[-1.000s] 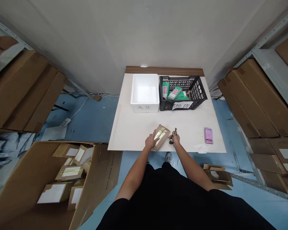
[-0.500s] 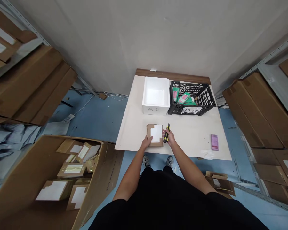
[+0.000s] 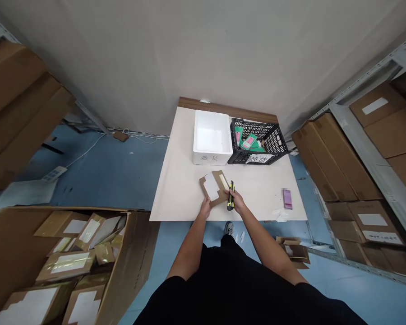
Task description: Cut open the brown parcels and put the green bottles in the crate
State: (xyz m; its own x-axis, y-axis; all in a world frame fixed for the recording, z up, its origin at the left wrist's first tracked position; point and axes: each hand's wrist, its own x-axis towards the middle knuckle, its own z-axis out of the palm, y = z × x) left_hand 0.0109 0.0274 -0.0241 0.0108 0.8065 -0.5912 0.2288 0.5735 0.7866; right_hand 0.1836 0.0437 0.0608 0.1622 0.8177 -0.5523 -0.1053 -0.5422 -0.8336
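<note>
Just below frame centre: cardboard box [image 3: 212, 186], gripped by left hand [image 3: 205, 207]; yellow-and-black knife [image 3: 230, 198], clasped in right hand [image 3: 237, 201]. Step, seemingly: positioning; cutting would call for firm bracing.

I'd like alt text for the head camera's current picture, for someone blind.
A person's left hand holds a small cardboard package with a white label; the right hand grips a yellow and black knife beside it. Farther back on the pale table stand a white bin and a black crate holding green boxes.
</note>
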